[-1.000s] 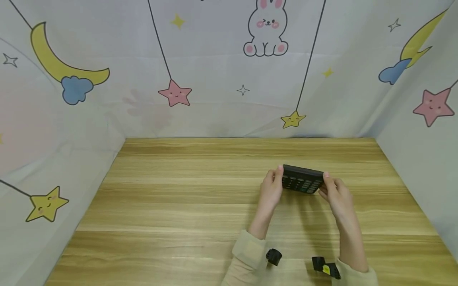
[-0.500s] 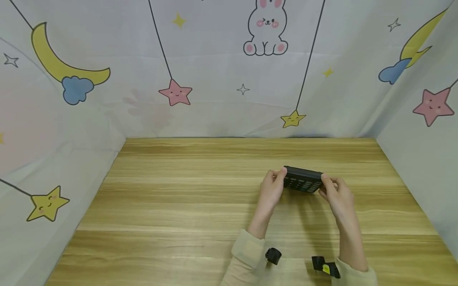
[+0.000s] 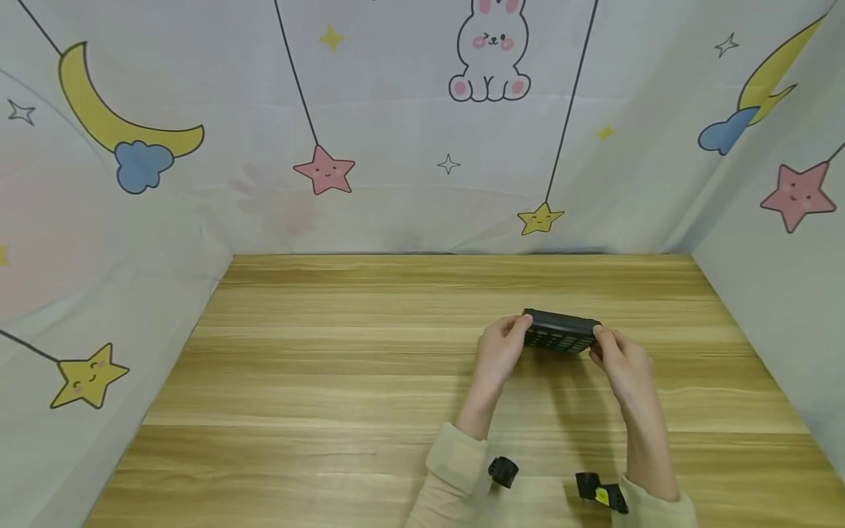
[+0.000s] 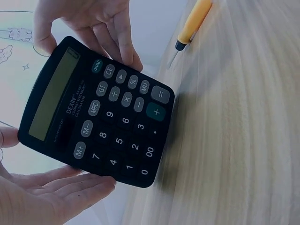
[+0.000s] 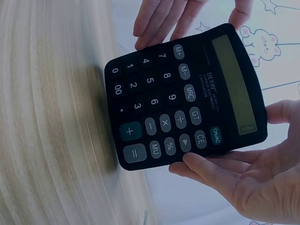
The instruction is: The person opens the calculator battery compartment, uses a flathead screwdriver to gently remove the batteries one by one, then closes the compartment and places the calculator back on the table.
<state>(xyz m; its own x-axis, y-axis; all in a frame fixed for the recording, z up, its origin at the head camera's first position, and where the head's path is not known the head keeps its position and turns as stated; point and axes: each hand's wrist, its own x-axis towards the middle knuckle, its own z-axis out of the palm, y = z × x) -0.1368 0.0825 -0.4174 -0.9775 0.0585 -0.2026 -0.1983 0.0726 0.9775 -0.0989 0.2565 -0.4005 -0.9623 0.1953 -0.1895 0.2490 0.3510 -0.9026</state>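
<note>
A black desk calculator (image 3: 561, 332) stands steeply tilted over the wooden table, its keys facing the person. Its lower edge is close to the tabletop; contact cannot be told. My left hand (image 3: 500, 352) grips the left side, thumb at the upper corner and fingers along the edge. On the opposite side my right hand (image 3: 623, 367) holds it the same way. Grey and green keys and a pale display show on the calculator (image 4: 105, 112) in the left wrist view. The right wrist view has the same calculator (image 5: 183, 98) between both hands.
Beyond the calculator in the left wrist view lies a yellow-handled screwdriver (image 4: 194, 23) on the table. The wooden tabletop (image 3: 297, 367) meets printed cloth walls (image 3: 396, 147) at the back and sides. Black camera mounts (image 3: 504, 472) sit near the wrists.
The calculator's top edge has dipped slightly, so less of its key face shows in the head view. Both hands keep their hold, with the left thumb shifted a little right.
</note>
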